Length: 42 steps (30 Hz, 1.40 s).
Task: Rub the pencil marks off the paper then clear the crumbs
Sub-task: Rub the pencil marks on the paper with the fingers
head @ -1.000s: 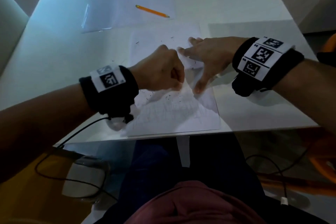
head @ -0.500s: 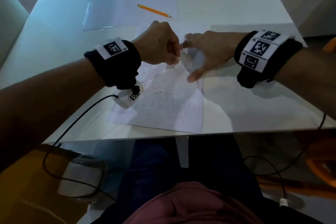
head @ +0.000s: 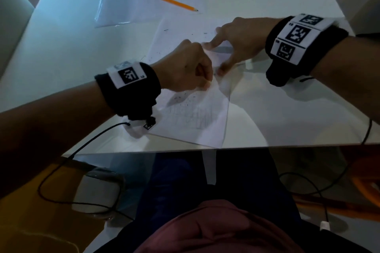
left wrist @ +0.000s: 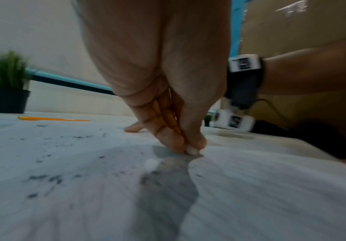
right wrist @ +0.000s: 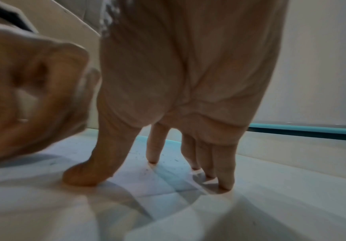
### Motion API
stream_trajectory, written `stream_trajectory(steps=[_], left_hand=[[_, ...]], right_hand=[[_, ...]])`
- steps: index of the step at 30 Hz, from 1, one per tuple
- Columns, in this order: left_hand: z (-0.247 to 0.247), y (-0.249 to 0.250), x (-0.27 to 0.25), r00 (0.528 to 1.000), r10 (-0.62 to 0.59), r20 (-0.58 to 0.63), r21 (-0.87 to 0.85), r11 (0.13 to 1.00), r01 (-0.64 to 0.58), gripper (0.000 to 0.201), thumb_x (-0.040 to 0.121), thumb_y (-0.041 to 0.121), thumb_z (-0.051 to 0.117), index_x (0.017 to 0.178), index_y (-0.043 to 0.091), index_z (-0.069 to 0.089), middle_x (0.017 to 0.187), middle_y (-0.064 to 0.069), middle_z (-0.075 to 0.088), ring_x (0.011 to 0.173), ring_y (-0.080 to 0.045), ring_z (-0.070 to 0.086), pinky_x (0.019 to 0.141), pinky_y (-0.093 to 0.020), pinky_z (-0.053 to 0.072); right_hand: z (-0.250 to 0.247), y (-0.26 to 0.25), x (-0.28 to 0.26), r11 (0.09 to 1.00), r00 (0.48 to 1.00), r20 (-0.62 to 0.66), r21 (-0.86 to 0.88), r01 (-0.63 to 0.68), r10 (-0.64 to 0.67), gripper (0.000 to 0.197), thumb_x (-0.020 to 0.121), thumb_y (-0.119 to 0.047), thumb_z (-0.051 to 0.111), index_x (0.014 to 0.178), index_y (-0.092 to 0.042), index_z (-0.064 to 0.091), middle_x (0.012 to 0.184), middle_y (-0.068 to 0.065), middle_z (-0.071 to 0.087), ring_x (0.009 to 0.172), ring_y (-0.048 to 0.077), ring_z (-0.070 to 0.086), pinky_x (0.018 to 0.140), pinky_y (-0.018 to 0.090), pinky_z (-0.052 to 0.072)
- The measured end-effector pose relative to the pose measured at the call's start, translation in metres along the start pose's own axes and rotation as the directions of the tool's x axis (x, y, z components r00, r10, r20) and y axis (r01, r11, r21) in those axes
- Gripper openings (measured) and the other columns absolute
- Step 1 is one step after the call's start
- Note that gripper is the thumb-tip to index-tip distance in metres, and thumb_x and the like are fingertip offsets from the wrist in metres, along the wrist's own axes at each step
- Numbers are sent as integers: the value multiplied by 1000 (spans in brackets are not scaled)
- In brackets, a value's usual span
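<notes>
Nearer the table edge than before, left hand (head: 188,69) pinches eraser (left wrist: 192,150) onto paper (head: 197,121); right hand (head: 239,42) presses, fingers spread

Matt paper (head: 191,117) sheet, glossy table (head: 287,109) (smooth).

Left hand (head: 191,68): now back nearer the person than half a second ago, its grip pinching the eraser (left wrist: 192,151) at mid-sheet.
Paper (head: 195,117): skewed more than a second ago.
Crumbs (head: 185,98): now showing below the fist.
</notes>
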<state>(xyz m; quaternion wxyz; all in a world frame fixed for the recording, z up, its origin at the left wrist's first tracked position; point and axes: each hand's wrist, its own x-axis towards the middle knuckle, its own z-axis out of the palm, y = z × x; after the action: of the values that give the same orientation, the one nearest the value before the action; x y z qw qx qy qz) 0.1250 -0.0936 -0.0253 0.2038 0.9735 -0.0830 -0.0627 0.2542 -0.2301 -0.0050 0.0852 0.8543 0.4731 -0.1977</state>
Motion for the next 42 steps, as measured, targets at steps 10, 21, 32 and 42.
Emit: stream_trajectory(steps=[10, 21, 32, 42], left_hand=[[-19, -13, 25, 990, -3, -144, 56, 998, 12, 10, 74, 19, 85, 84, 16, 82, 77, 0, 76, 66, -9, 66, 78, -13, 49], [-22, -5, 33, 996, 77, -49, 131, 989, -70, 9, 80, 15, 78, 88, 18, 81, 77, 2, 74, 66, -4, 59, 73, -15, 43], [-17, 1, 13, 992, 126, 21, 112, 985, -128, 8, 79, 15, 80, 87, 19, 80, 74, 10, 72, 57, 8, 56, 66, -4, 40], [-3, 17, -23, 954, 139, 265, 74, 984, -164, 8, 78, 12, 76, 82, 18, 79, 72, 14, 72, 60, 6, 59, 67, -16, 51]], right_hand=[[-5, -5, 3, 999, 1000, 13, -32, -20, 20, 89, 65, -73, 74, 142, -38, 50, 141, -1, 48, 124, 27, 48, 100, 45, 45], [-5, -8, 4, 1000, 999, 26, 4, -29, 29, 85, 58, -73, 79, 133, -41, 56, 129, -2, 58, 100, 20, 54, 92, 42, 51], [-4, -6, 5, 1000, 999, 35, -11, -19, 20, 83, 62, -73, 77, 136, -43, 54, 136, 0, 52, 113, 24, 53, 94, 41, 48], [-5, -7, 4, 1000, 999, 46, -19, -21, 22, 94, 65, -76, 72, 147, -42, 41, 143, 2, 45, 128, 27, 46, 103, 47, 44]])
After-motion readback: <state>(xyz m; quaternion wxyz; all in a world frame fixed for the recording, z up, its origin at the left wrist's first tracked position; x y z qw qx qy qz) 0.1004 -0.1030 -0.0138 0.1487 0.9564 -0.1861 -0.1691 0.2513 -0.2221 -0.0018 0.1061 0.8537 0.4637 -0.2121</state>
